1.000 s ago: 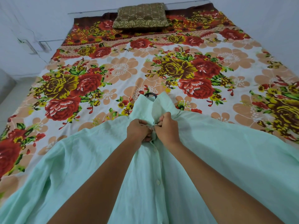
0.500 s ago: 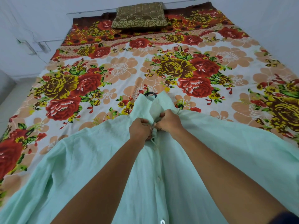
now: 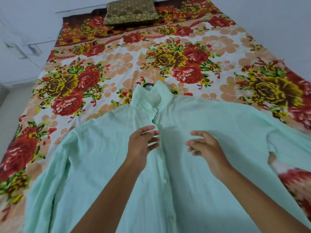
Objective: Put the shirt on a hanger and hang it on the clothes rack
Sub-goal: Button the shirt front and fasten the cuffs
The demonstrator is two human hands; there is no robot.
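**Both hands loose above the mint shirt**

We see a mint-green shirt (image 3: 210,148) spread front-up on a bed covered by a floral bedsheet (image 3: 117,64), its collar pointing toward the far end and its sleeves trailing off to either side. A dark hanger hook (image 3: 149,84) peeks out just past the collar, lying on the sheet; the rest of the hanger is hidden under the fabric.

Our left hand (image 3: 140,145) sits just left of the button placket, its fingers (image 3: 151,132) spread and only lightly bent, gripping nothing; whether their tips brush the cloth we cannot tell. Our right hand (image 3: 207,147) is on the other side of the placket, near the left hand but apart from it, its fingers (image 3: 196,132) also relaxed and parted with nothing in them. It is slightly blurred.

An olive patterned pillow (image 3: 131,10) lies at the head of the bed, well apart from the shirt.
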